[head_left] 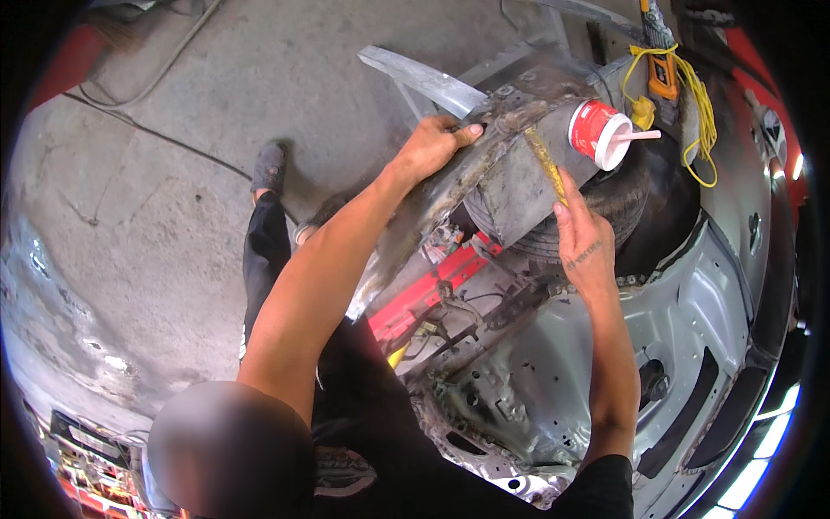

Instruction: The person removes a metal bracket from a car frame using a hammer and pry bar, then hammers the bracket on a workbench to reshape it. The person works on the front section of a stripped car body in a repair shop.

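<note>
My left hand (437,145) grips the edge of a rusty, paint-stripped metal panel (441,195), its thumb lying along the top and the other fingers partly hidden. In my right hand (586,240) is a thin, worn yellow tool handle (545,164), pinched near its lower end between thumb and fingers. The handle slants up and leftward over a grey metal surface (510,186). Its far end meets the brownish metal, so I cannot make out the tool's head. Just right of it, a red and white tub (595,130) lies tilted, with a pale stick (638,135) poking out.
A black tyre (618,203) sits beneath the grey metal. Bare car bodywork (553,372) fills the lower right. An orange power tool (663,76) and coiled yellow cord (705,130) are at the upper right. Hoses (164,69) cross the concrete floor (259,78). A metal bar (424,80) projects leftward.
</note>
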A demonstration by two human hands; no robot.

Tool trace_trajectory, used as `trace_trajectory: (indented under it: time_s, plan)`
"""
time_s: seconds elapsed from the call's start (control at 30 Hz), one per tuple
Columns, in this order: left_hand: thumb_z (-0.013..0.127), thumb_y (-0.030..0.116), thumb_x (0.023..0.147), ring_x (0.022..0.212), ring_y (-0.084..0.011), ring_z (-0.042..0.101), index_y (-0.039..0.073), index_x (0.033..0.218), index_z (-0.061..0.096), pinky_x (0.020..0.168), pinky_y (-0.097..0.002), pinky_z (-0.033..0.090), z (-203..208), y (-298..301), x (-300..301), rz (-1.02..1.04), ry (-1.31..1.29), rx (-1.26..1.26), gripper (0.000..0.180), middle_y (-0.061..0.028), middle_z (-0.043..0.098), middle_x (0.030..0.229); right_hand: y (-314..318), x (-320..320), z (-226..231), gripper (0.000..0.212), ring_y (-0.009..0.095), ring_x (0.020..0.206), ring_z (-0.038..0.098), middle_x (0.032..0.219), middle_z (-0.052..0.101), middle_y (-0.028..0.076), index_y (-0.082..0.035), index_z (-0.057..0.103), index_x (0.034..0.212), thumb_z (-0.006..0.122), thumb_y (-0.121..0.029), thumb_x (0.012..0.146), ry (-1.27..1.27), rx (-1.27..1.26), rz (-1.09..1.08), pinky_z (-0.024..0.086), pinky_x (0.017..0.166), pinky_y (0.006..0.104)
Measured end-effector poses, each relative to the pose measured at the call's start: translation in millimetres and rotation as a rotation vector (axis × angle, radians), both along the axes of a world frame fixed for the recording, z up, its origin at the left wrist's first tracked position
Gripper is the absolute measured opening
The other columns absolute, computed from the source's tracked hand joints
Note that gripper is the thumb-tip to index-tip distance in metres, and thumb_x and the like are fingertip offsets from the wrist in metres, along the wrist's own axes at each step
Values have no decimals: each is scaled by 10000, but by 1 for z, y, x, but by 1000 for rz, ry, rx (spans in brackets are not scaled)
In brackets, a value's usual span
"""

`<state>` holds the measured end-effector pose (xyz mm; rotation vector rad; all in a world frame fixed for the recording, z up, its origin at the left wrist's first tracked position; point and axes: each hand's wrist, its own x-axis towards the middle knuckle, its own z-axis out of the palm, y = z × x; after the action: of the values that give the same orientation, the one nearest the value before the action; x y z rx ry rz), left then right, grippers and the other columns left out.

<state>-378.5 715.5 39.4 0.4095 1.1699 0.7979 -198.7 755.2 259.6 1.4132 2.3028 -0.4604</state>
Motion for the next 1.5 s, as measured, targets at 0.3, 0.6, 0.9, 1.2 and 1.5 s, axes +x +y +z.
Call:
trace_trajectory:
  time_s: [0.3, 0.6, 0.9, 1.2, 1.5]
  plan:
    - [718, 484, 905, 1056, -296, 688, -108, 1209, 668, 973, -380, 495, -14, 11, 2, -7, -29, 53, 667, -232, 720, 1135, -17, -17, 5, 500, 443, 817, 677, 972, 692, 240, -156, 484, 1493, 580, -157, 1002, 142, -34, 62, 519, 693, 507]
    - [722, 476, 909, 1051, -290, 688, -103, 1211, 672, 969, -382, 499, -22, 18, 8, 22, -71, 36, 655, -226, 720, 1138, -19, -18, 7, 490, 434, 898, 689, 1104, 702, 225, -112, 468, 1493, 551, -171, 1014, -17, -86, 35, 545, 782, 494]
    - [728, 480, 897, 1096, -312, 675, -110, 1237, 655, 997, -387, 486, -19, 19, 9, -11, -90, 35, 685, -242, 708, 1169, -20, -9, 7, 483, 433, 924, 699, 1174, 684, 233, -71, 472, 1470, 565, -123, 999, 139, 63, 145, 549, 767, 497]
    - [713, 468, 910, 1102, -314, 676, -97, 1239, 660, 992, -388, 487, -28, 18, 13, 2, -108, 44, 656, -245, 704, 1183, -9, -28, 13, 490, 451, 895, 683, 1034, 693, 255, -167, 469, 1503, 540, -149, 1019, 26, -44, -20, 534, 739, 491]
    - [720, 468, 907, 1068, -303, 685, -102, 1222, 666, 980, -389, 490, -16, 23, 11, -24, -73, 38, 653, -234, 714, 1160, -14, 13, -6, 509, 466, 841, 662, 1013, 692, 248, -139, 441, 1504, 561, -152, 1009, -30, -61, 33, 507, 706, 526]
